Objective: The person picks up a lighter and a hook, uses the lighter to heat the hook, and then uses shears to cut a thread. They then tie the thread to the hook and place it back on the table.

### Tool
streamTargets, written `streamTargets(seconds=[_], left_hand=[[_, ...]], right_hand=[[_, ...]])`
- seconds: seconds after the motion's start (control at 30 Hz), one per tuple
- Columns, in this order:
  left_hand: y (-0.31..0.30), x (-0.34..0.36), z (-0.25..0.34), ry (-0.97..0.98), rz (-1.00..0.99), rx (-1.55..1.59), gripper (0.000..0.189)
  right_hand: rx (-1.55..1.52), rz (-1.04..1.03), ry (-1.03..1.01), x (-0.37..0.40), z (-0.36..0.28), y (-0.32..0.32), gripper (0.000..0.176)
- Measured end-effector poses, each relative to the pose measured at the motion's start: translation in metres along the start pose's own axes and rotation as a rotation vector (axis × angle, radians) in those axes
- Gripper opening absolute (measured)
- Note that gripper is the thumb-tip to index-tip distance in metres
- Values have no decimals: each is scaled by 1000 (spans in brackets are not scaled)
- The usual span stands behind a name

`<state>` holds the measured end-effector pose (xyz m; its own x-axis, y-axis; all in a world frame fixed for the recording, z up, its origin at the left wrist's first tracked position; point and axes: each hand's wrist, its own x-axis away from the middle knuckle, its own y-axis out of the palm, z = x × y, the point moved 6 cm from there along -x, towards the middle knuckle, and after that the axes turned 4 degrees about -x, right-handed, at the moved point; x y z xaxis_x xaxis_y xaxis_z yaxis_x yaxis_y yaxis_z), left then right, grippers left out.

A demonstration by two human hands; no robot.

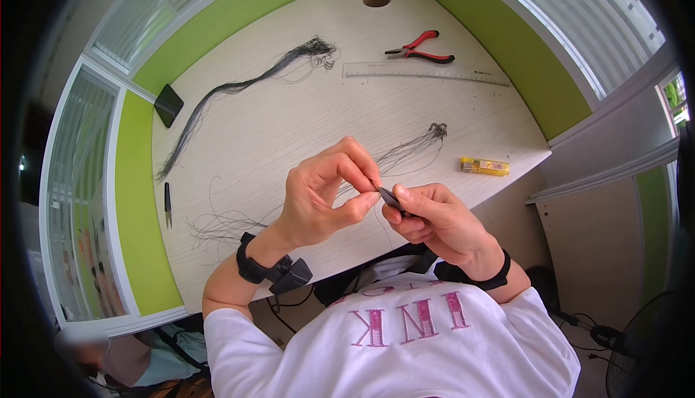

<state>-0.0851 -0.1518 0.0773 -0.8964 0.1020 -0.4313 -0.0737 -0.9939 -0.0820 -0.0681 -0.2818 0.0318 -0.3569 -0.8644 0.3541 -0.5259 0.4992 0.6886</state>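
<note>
Dark piece (389, 197) at frame centre, pinched between thumb and fingers of my right hand (434, 218). Left hand (322, 199) is pinched narrow on its upper tip. Desk (289, 130) count: 3 strand bundles, the long bundle (239, 88) upper left, small bundle (414, 148) mid-right, loose bundle (224, 224) lower left. 1 pliers (422, 47), 1 ruler (423, 74).

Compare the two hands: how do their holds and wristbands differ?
The left hand pinches the tip of the small dark piece; the right hand clamps that piece under its thumb. The left wristband carries a bulky black clip; the right wristband is plain. Both bands are black.
</note>
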Motion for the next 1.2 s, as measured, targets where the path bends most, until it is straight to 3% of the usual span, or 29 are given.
streamTargets(seconds=[0.2, 0.33, 0.4, 0.47, 0.6, 0.73, 1.0, 1.2], left_hand=[[8, 1, -3, 2, -63, -21, 14], [3, 0, 0, -8, -21, -37, 14], [6, 0, -4, -38, -50, -50, 12], [9, 0, -6, -60, -48, -20, 11], [9, 1, -10, -133, -25, 48, 9], [10, 3, -12, -194, -3, 133, 8], [10, 1, -11, -184, -6, 80, 8], [7, 0, -13, -158, 22, -119, 7]], right_hand=[[12, 20, -121, 7, -17, -6, 39], [162, 184, -548, 27, -51, -18, 37], [374, 312, -761, 39, -62, -14, 26], [702, 234, -820, 42, -64, -6, 25], [926, 145, -834, 35, -60, 12, 29], [950, 248, -817, 29, -55, 2, 26], [899, 152, -893, 24, -52, 4, 23], [894, 230, -767, 21, -57, -3, 22]])
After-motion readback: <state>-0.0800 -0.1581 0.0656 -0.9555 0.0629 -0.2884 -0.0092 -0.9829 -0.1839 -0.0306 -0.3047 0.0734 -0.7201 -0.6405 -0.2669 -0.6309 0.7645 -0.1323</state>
